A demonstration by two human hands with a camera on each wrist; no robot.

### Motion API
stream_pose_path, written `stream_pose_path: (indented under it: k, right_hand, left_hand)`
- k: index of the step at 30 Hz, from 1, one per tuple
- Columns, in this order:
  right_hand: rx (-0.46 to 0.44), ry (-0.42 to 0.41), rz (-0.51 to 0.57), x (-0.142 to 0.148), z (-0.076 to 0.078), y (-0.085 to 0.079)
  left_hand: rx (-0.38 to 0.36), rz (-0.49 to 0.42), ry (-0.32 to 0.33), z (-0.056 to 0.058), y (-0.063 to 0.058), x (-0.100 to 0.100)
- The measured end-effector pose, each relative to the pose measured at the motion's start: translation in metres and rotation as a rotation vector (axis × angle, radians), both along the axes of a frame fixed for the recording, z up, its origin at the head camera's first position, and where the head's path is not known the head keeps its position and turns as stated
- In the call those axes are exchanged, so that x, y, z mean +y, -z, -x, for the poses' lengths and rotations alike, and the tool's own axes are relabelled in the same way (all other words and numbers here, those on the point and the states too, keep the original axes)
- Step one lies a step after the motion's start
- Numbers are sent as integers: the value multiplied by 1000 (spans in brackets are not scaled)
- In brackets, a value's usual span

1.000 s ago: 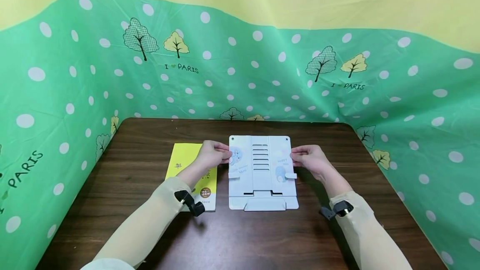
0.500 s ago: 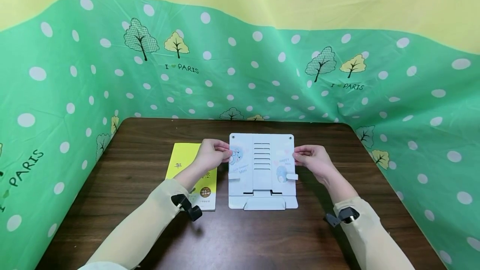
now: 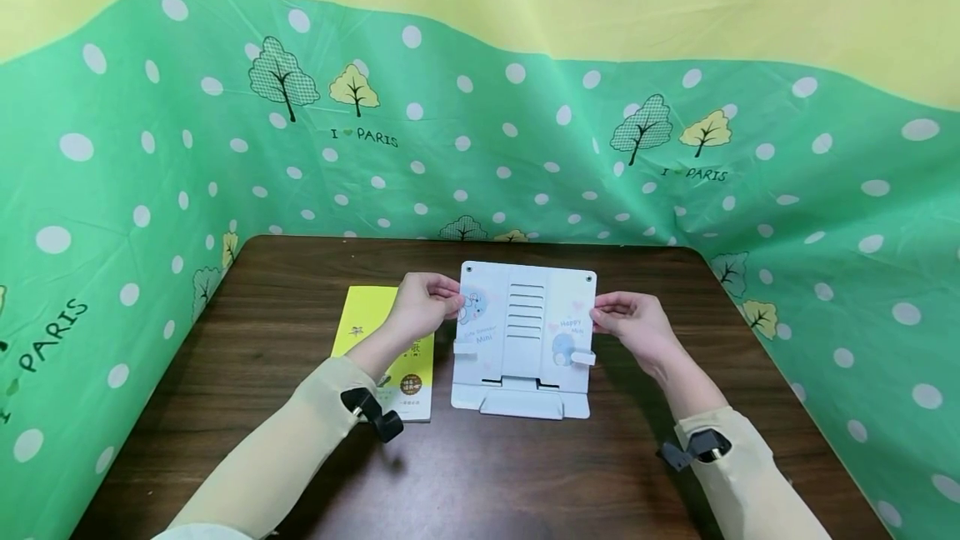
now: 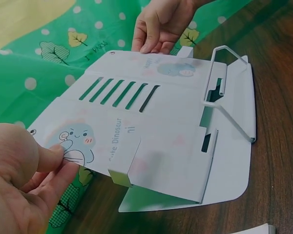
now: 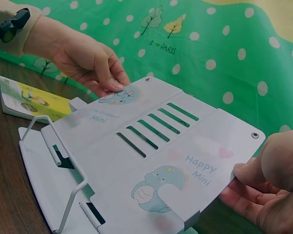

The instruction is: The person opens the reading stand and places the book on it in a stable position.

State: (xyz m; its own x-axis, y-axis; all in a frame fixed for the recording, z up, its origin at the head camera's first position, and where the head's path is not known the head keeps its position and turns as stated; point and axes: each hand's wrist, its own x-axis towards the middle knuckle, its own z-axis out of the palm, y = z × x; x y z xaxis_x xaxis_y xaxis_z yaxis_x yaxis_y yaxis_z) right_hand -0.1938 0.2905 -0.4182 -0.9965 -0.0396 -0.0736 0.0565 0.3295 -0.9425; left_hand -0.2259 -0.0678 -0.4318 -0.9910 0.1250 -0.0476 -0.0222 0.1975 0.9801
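From where I stand, the broad, dark brown wood-grain tabletop (image 3: 480,482) bears a white, cartoon-printed folding stand (image 3: 525,357) of slotted sheet, perhaps metal, just past 12 o'clock from the person. Its upper panel (image 4: 161,126) is raised off the flat white lower plate (image 4: 232,170), and the stand sits turned slightly clockwise. If one hand lifts harder than the other, I reckon the panel could twist and bind where it meets the plate.

Just beside it, at 9 o'clock, lies a yellow-and-white paper-covered book (image 3: 416,365); dragging the stand that way might bump it.

The person's bare left hand (image 3: 422,304) pinches the panel's edge at 10 o'clock, the right hand (image 3: 633,325) its edge at 2 o'clock, thumbs and fingers closed to the sheet's thickness. So shallow a hold could slip, dropping the panel or nipping a fingertip.

Toward 6 o'clock, the white bent-wire holder (image 4: 235,123) might catch a sleeve; the small, white, squarish side tab (image 3: 582,357) at 3 o'clock could snag a knuckle.
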Motion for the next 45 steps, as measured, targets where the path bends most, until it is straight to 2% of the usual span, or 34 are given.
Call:
stream_pose_path:
  k: [6, 29, 37, 45]
  right_hand:
    - [21, 3, 26, 1, -5, -4]
    - [96, 2, 104, 4, -14, -16]
    - [134, 5, 136, 3, -16, -18]
    - [164, -3, 85, 5, -19, -19]
  left_hand:
    - [38, 1, -2, 1, -3, 1]
    - [75, -10, 12, 5, -11, 2]
    - [109, 28, 20, 6, -14, 1]
    - [136, 60, 21, 6, -15, 2]
